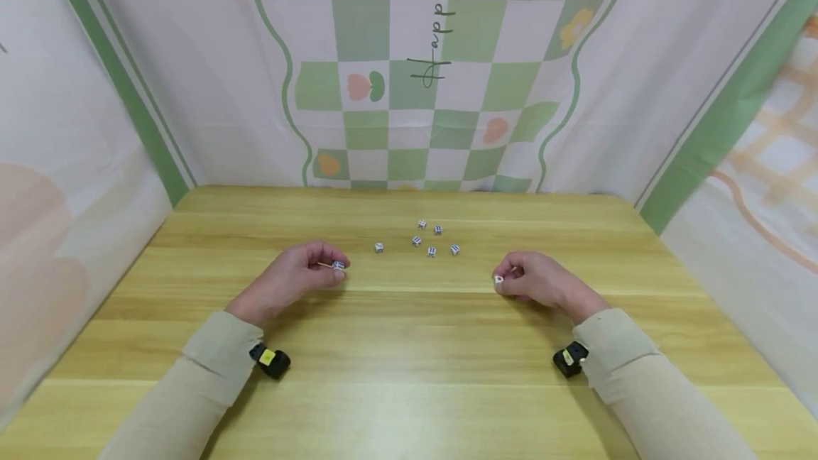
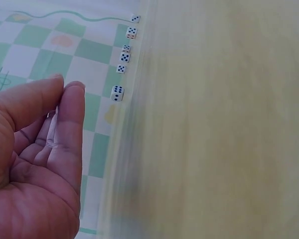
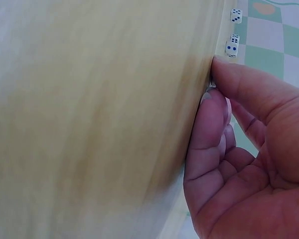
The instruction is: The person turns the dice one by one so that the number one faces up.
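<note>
Between thumb and fingers, my left hand (image 1: 308,268) pinches a white die (image 1: 338,265) with dark pips, low over the left part of the wooden table. In the left wrist view the same hand (image 2: 40,149) has thumb and fingertips together, and its die is hidden. My right hand (image 1: 535,280) pinches another white die (image 1: 498,280) at the tabletop, right of the middle. The right wrist view shows the hand (image 3: 249,144) close to the wood, its die mostly covered by the fingertips. Closest to the left hand lies a loose die (image 1: 379,248).
Several more dice lie scattered between and beyond the hands, among them a far die (image 1: 422,223) and a right-hand die (image 1: 455,250). The wooden table (image 1: 409,375) ends at a checkered cloth backdrop (image 1: 409,126). Cloth walls stand on both sides.
</note>
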`<move>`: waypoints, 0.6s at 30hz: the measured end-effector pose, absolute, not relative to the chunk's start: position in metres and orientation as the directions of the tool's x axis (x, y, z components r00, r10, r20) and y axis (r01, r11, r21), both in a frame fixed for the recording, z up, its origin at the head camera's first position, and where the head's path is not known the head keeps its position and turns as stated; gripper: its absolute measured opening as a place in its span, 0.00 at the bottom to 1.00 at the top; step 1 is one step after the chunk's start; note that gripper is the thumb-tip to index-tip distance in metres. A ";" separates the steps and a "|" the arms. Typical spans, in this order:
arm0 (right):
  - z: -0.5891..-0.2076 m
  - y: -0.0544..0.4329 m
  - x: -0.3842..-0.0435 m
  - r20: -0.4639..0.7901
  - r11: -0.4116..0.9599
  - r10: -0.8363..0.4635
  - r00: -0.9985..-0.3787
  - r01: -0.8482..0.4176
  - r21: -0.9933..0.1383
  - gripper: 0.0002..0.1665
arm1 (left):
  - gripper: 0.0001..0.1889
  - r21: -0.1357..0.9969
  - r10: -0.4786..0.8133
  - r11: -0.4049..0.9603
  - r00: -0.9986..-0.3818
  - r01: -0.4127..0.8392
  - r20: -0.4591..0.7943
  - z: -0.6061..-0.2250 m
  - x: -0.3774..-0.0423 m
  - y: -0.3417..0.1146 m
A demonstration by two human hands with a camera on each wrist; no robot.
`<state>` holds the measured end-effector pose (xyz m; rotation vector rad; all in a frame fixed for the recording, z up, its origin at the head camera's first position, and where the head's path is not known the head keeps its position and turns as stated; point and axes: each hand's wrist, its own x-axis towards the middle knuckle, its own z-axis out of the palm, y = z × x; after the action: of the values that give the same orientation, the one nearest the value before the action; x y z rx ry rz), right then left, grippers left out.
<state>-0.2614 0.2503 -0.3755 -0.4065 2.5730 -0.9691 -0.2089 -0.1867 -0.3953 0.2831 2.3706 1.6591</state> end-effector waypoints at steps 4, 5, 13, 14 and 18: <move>-0.377 0.250 -0.262 -0.231 0.722 -0.383 -0.895 -0.134 -0.679 0.09 | 0.14 0.939 0.284 0.342 -0.956 0.031 -0.072 -0.396 -0.209 -0.187; -0.377 0.250 -0.262 -0.233 0.722 -0.379 -0.896 -0.129 -0.680 0.09 | 0.14 0.938 0.284 0.345 -0.956 0.032 -0.071 -0.396 -0.209 -0.187; -0.376 0.250 -0.262 -0.242 0.719 -0.376 -0.895 -0.117 -0.685 0.10 | 0.16 0.941 0.309 0.334 -0.949 0.050 -0.059 -0.396 -0.209 -0.187; -0.376 0.250 -0.262 -0.243 0.720 -0.375 -0.894 -0.115 -0.685 0.10 | 0.16 0.939 0.311 0.340 -0.949 0.054 -0.058 -0.395 -0.209 -0.187; -0.376 0.250 -0.262 -0.247 0.721 -0.371 -0.895 -0.110 -0.684 0.09 | 0.15 0.925 0.309 0.375 -0.949 0.059 -0.065 -0.394 -0.207 -0.187</move>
<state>-0.2620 0.2499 -0.3762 -0.3725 2.5587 -0.9824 -0.2074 -0.1867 -0.3943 0.3283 2.4074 1.6057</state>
